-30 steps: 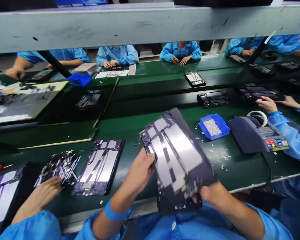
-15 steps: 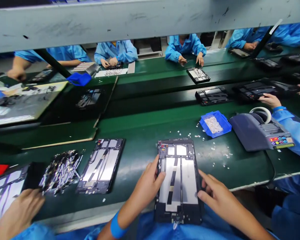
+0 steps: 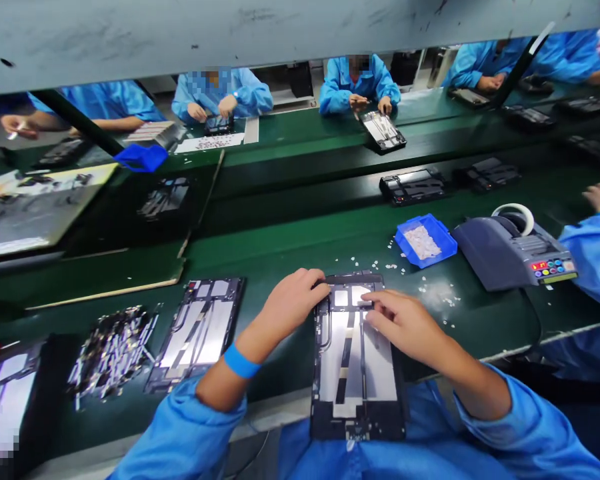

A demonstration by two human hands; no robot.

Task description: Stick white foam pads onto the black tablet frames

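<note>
As both hands press, tablet frame lengthwise, away.

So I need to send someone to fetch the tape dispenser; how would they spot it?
Follow the green bench to its right end. Just past the small blue tray sits the grey tape dispenser, the only thing with a white tape roll on top and coloured buttons.

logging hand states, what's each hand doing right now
Left hand: fingers curled on the top-left corner of the tablet frame.
Right hand: fingertips pressing its upper part, holding nothing.
</note>
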